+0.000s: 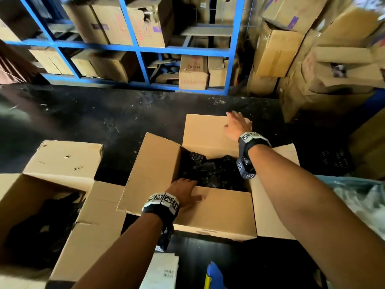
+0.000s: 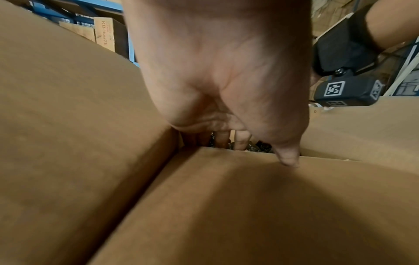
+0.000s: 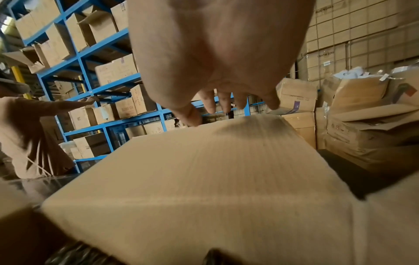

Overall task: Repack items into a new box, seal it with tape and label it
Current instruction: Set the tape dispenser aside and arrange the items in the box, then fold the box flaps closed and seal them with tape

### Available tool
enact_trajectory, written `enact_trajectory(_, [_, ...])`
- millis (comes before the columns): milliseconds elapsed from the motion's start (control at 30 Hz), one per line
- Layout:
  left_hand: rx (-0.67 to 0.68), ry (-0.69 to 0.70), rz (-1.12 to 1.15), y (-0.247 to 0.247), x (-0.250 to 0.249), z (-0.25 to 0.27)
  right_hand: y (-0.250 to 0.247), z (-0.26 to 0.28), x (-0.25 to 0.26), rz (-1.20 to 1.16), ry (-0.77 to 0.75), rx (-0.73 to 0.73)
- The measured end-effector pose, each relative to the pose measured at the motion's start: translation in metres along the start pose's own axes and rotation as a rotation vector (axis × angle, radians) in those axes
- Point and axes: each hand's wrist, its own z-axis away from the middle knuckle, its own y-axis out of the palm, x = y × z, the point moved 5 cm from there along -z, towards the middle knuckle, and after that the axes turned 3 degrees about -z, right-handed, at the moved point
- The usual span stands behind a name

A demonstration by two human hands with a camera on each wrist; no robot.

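An open cardboard box [image 1: 154,170] sits in the middle, with black wrapped items [image 1: 210,170] inside. My left hand [image 1: 187,189] grips the near flap [image 1: 218,211]. In the left wrist view its fingers [image 2: 242,139] curl over the flap's edge into the box and the thumb presses on the flap's [image 2: 249,206] outer face. My right hand [image 1: 236,124] reaches over the far flap [image 1: 204,130] with fingers spread. In the right wrist view its fingertips [image 3: 209,105] hang just past the flap's [image 3: 204,170] far edge, holding nothing.
A second open box [image 1: 62,161] with dark contents stands at the left. A white label sheet [image 1: 162,270] and a blue and yellow object [image 1: 212,274] lie near me. Blue shelving [image 1: 135,49] with cartons stands behind, stacked cartons [image 1: 323,59] at right, a plastic bag [image 1: 358,201] beside me. A person [image 3: 29,134] stands at the shelving.
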Motion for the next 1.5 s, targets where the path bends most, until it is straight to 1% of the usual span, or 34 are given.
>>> enact_trajectory(67, [-0.01,0.003,0.012,0.0,-0.001,0.001,0.001,-0.004,-0.005,0.028,0.047,0.073])
enact_trajectory(100, [-0.013,0.006,0.016,0.0,-0.001,0.002,-0.001,-0.004,-0.007,0.054,0.053,0.071])
enact_trajectory(167, [-0.019,0.012,0.024,-0.002,-0.002,0.005,-0.014,0.003,-0.005,0.128,0.026,-0.017])
enact_trajectory(267, [-0.066,0.035,0.034,-0.008,-0.008,0.012,-0.038,0.031,0.004,0.195,-0.074,-0.161])
enact_trajectory(400, [-0.105,0.046,0.056,-0.014,-0.017,0.028,-0.054,0.094,0.012,0.095,-0.225,-0.284])
enact_trajectory(433, [-0.124,0.051,0.058,-0.016,-0.018,0.032,-0.054,0.11,0.012,0.053,-0.265,-0.281])
enact_trajectory(500, [-0.178,0.093,0.093,-0.018,-0.02,0.044,-0.047,0.144,0.013,0.041,-0.332,-0.193])
enact_trajectory(567, [-0.241,0.193,0.107,-0.018,-0.023,0.055,-0.032,0.171,0.013,0.098,-0.369,-0.089])
enact_trajectory(633, [-0.287,0.297,0.082,-0.016,-0.027,0.065,-0.014,0.186,0.008,0.125,-0.358,-0.036])
enact_trajectory(667, [-0.324,0.325,0.08,-0.016,-0.027,0.069,-0.004,0.191,0.006,0.125,-0.344,-0.018])
enact_trajectory(733, [-0.444,0.345,0.105,-0.02,-0.026,0.074,0.016,0.198,0.001,0.115,-0.308,0.013])
enact_trajectory(767, [-0.489,0.331,0.111,-0.022,-0.026,0.074,0.026,0.201,0.0,0.111,-0.293,0.018])
enact_trajectory(800, [-0.481,0.285,0.099,-0.022,-0.025,0.072,0.035,0.204,-0.001,0.111,-0.279,0.015])
enact_trajectory(867, [-0.368,0.163,0.048,-0.018,-0.022,0.063,0.05,0.21,-0.004,0.116,-0.237,0.013])
enact_trajectory(933, [-0.253,0.093,-0.004,-0.014,-0.02,0.054,0.065,0.216,-0.006,0.109,-0.19,0.055])
enact_trajectory(1067, [-0.082,0.041,-0.055,0.001,-0.023,0.039,0.082,0.223,-0.011,0.086,-0.141,0.209])
enact_trajectory(1133, [-0.023,0.036,-0.046,0.008,-0.027,0.032,0.075,0.226,-0.012,0.031,-0.134,0.224])
enact_trajectory(1200, [0.001,0.041,-0.046,0.012,-0.031,0.028,0.056,0.231,-0.016,-0.042,-0.116,0.157])
enact_trajectory(1233, [0.009,0.044,-0.052,0.014,-0.034,0.025,0.042,0.234,-0.022,-0.06,-0.091,0.097])
enact_trajectory(1300, [0.016,0.038,-0.06,0.017,-0.032,0.023,0.013,0.24,-0.036,-0.019,-0.011,-0.049])
enact_trajectory(1400, [0.003,0.037,-0.074,0.019,-0.034,0.024,-0.03,0.263,-0.075,0.088,0.248,-0.247])
enact_trajectory(1433, [-0.006,0.036,-0.069,0.018,-0.034,0.025,-0.039,0.273,-0.09,0.073,0.355,-0.264])
enact_trajectory(1467, [-0.013,0.035,-0.062,0.018,-0.035,0.026,-0.043,0.282,-0.106,0.022,0.459,-0.246])
enact_trajectory(1500, [-0.018,0.037,-0.056,0.018,-0.037,0.027,-0.044,0.291,-0.12,-0.044,0.529,-0.201])
